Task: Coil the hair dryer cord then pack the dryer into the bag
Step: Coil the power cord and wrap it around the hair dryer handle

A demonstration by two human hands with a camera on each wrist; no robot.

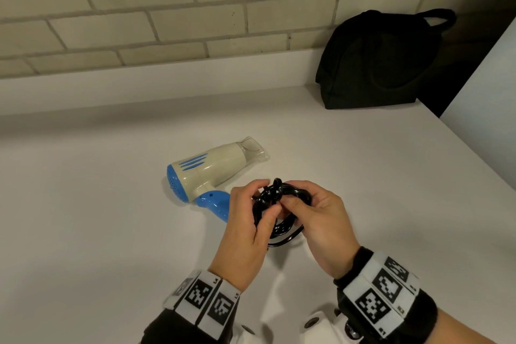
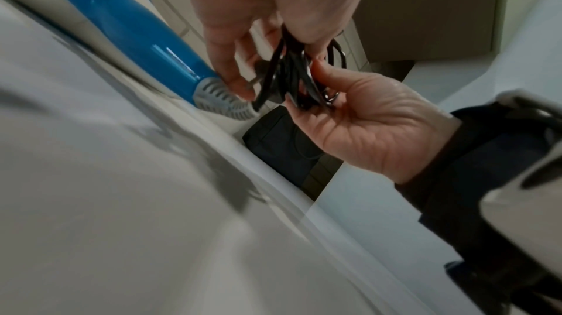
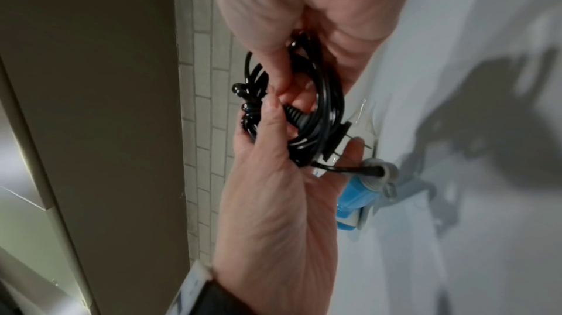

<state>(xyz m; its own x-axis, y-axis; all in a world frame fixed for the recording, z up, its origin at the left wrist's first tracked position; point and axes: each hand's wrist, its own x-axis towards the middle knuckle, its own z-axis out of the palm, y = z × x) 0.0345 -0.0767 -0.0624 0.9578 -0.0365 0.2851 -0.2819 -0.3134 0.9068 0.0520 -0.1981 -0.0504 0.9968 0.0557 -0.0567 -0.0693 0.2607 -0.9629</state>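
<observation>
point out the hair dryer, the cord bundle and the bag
hair dryer (image 1: 212, 167), head view, on the cream barrel
cord bundle (image 1: 296, 192), head view, on the black loops between both hands
bag (image 1: 374, 64), head view, on its black front panel

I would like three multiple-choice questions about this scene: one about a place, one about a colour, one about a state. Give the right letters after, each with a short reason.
1. Where is the bag?
A. far right, against the brick wall
B. under the dryer
C. in the left hand

2. What colour is the dryer's handle?
A. red
B. blue
C. black

3. What is the state of the cord?
A. stretched straight across the table
B. bundled in loops, held by both hands
C. already in the bag

Answers:
1 A: the bag stands at the table's far right, by the wall.
2 B: the dryer has a cream body and a blue handle.
3 B: left hand and right hand grip the looped cord beside the dryer.
</observation>
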